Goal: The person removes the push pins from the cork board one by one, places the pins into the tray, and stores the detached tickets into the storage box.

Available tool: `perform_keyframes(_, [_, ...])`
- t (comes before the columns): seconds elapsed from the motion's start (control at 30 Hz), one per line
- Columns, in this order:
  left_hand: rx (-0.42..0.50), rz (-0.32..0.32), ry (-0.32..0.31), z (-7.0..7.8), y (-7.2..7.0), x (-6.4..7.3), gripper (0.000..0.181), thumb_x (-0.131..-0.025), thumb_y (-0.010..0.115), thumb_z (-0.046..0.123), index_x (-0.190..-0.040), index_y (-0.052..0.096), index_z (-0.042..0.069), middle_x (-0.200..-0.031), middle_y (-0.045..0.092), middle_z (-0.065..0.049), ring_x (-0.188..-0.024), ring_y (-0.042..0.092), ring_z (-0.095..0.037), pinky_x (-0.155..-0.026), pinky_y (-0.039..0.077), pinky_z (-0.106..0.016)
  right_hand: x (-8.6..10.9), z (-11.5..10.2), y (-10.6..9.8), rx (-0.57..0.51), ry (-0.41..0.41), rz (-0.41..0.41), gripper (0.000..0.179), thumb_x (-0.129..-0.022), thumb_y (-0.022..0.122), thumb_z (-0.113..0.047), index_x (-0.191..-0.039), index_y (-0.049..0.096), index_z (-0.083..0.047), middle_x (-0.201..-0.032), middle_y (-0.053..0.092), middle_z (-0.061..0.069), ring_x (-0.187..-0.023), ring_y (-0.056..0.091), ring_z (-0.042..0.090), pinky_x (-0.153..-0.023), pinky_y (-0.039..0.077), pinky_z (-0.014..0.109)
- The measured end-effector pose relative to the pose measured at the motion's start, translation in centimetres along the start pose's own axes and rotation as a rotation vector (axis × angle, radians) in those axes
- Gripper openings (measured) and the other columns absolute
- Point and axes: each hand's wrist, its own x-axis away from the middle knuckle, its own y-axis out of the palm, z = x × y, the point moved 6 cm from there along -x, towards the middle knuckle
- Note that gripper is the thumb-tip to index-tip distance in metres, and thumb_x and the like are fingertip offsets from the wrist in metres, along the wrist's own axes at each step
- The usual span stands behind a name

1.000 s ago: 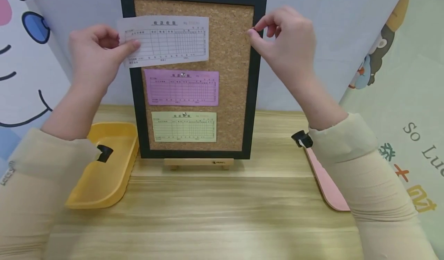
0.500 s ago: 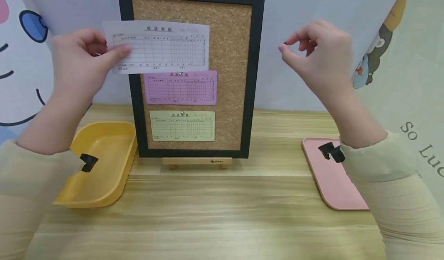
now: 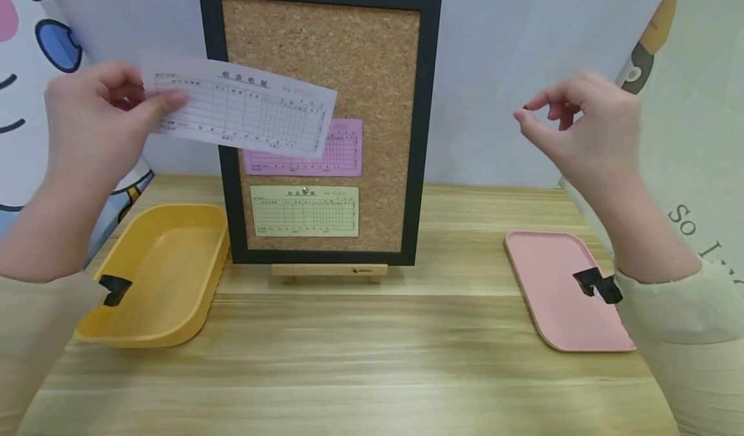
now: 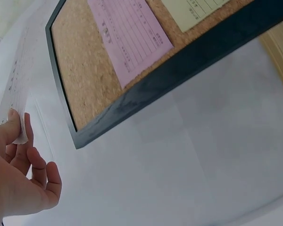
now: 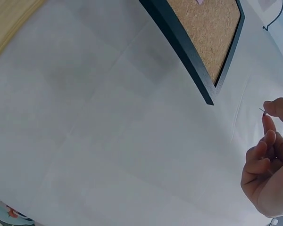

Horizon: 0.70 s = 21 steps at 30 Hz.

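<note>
My left hand (image 3: 95, 129) pinches the left end of a white receipt slip (image 3: 247, 110) between thumb and fingers. The slip tilts down to the right, in front of the cork board (image 3: 322, 42), and covers part of a pink receipt slip (image 3: 349, 148) on it. Below that, a pale green slip (image 3: 305, 219) is fixed by a pushpin (image 3: 305, 190). Away to the right of the board, my right hand (image 3: 599, 135) pinches a small pushpin between thumb and forefinger; the right wrist view shows its thin needle (image 5: 262, 110).
The black-framed board stands on a small wooden easel (image 3: 328, 270). A yellow tray (image 3: 180, 261) lies to its left and a pink tray (image 3: 549, 294) to its right, both on the wood-grain table (image 3: 372, 358). White cloth (image 3: 500, 87) hangs behind.
Both hands have drawn apart and downward, away from the board. The white slip has moved left and down and now tilts, uncovering cork at the top. The right hand keeps its pinch.
</note>
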Motion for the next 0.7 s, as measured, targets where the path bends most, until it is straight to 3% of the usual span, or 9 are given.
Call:
perform_keyframes(0.17, [-0.092,-0.003,0.021,-0.8,-0.5,0.0,0.046,-0.088,0.059,0.044,-0.121,0.064,0.011,-0.117,0.063,0.002,-0.09,0.05,0.001,-0.093,0.044,-0.018,1.0,1.2,-0.5,0.015,0.019,-0.027,0.011,-0.076,0.075,-0.011,-0.077,0.073,0.0,-0.066,0.041,-0.019,-0.061,0.034,-0.009,-0.059,0.027,0.012])
perform_keyframes(0.3, [-0.151,-0.005,0.052,-1.7,-0.9,-0.1,0.044,-0.09,0.057,0.041,-0.122,0.063,0.012,-0.12,0.059,-0.005,-0.1,0.041,-0.002,-0.096,0.041,-0.018,1.9,2.3,-0.7,0.019,0.017,-0.041,0.01,-0.075,0.075,-0.01,-0.077,0.072,-0.001,-0.066,0.042,-0.02,-0.061,0.035,-0.009,-0.058,0.027,0.011])
perform_keyframes(0.47, [-0.232,-0.039,0.057,-3.1,-1.3,-0.6,0.04,-0.092,0.057,0.036,-0.121,0.064,0.009,-0.105,0.049,-0.001,-0.105,0.034,-0.015,-0.077,0.035,-0.011,3.1,3.6,-0.8,0.031,0.012,-0.071,0.01,-0.075,0.076,-0.01,-0.077,0.072,-0.001,-0.066,0.043,-0.017,-0.062,0.035,-0.008,-0.057,0.028,0.011])
perform_keyframes(0.7, [-0.329,-0.125,0.025,-5.3,-1.4,-1.3,0.042,-0.093,0.056,0.033,-0.118,0.063,0.0,-0.106,0.047,-0.014,-0.106,0.033,-0.031,-0.067,0.032,-0.017,5.0,5.3,-1.0,0.035,0.064,-0.116,0.012,-0.077,0.075,-0.011,-0.079,0.071,0.0,-0.066,0.043,-0.015,-0.063,0.036,-0.004,-0.059,0.03,0.012])
